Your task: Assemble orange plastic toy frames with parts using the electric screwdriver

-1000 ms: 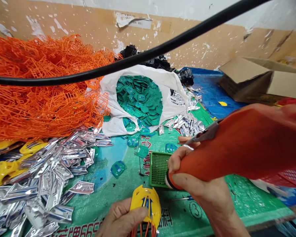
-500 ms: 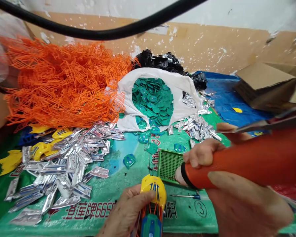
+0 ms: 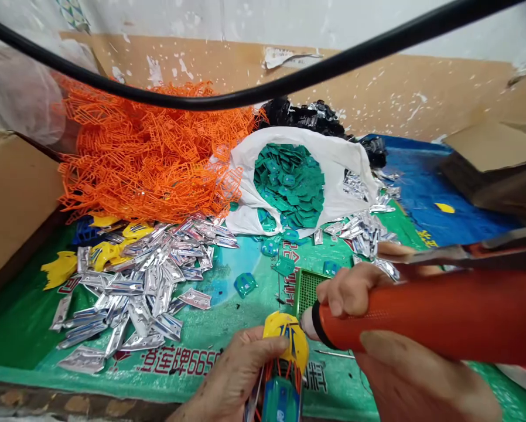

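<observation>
Yellow plastic shell (image 3: 286, 340) sits clamped in the left hand (image 3: 232, 375) near the front edge of the worktop (image 3: 17, 334). The right hand (image 3: 348, 290) wraps an orange tool (image 3: 439, 310), its tip apparently at the shell. This looks like the working step; the next move seems to call for steady contact.

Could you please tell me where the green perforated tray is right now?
In the head view, the green perforated tray lies just beyond the right hand, beside a loose green plastic part.
</observation>
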A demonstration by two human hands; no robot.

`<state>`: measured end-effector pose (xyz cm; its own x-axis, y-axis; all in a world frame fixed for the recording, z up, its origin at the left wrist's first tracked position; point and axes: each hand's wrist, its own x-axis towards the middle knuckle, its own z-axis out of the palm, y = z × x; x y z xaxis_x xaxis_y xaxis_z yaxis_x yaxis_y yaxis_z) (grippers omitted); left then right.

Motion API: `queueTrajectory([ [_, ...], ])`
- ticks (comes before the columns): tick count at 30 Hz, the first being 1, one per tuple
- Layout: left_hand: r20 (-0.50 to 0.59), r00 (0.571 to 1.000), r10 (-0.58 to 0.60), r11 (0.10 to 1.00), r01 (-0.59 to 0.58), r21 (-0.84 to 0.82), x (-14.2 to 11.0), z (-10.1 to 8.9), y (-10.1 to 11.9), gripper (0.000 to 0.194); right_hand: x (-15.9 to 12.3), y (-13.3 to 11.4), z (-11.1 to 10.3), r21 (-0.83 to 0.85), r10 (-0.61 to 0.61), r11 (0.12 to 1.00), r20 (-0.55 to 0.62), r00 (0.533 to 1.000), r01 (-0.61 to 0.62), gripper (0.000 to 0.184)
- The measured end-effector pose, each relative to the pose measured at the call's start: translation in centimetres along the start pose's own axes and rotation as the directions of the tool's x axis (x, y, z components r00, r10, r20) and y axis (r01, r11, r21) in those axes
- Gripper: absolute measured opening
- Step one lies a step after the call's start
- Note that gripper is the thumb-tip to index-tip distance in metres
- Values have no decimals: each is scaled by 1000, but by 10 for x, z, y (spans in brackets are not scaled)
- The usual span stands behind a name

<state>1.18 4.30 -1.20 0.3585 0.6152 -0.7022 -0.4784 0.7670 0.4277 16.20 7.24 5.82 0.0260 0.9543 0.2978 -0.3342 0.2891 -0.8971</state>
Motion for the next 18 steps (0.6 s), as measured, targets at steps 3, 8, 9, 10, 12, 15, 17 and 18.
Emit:
queueTrajectory([
  [3, 9, 1000, 3, 1000, -3, 0, -1, 2, 1, 29, -1, 2, 0, -1, 10, 1000, 21, 1000, -10, 43],
  [8, 35, 999, 18, 1000, -18, 11, -3, 1, 0, 25, -2, 5, 2, -6, -4, 1000, 26, 1000, 4, 35],
  [9, 37, 999, 21, 1000, -22, 12, -2, 1, 0, 24, -2, 5, 2, -30, -6, 1000, 17, 1000, 7, 35],
  [10, 42, 999, 22, 1000, -22, 14, -2, 1, 0, 23, -2, 5, 2, -54, -6, 999, 8, 1000, 7, 35],
  [12, 50, 998, 28, 999, -29, 17, -3, 1, 0, 23, -3, 5, 1, -80, -8, 997, 8, 1000, 8, 34],
  [15, 48, 998, 33, 999, -34, 22, -4, 3, 0, 20, -3, 5, 0, -72, 6, 997, 26, 1000, -4, 37],
  [17, 45, 998, 37, 999, -39, 31, -5, 5, 1, 19, -4, 5, 0, -71, 3, 998, 16, 1000, -2, 38],
  [18, 43, 998, 40, 998, -41, 39, -6, 6, 2, 19, -4, 5, 0, -77, 3, 997, 9, 1000, -2, 39],
])
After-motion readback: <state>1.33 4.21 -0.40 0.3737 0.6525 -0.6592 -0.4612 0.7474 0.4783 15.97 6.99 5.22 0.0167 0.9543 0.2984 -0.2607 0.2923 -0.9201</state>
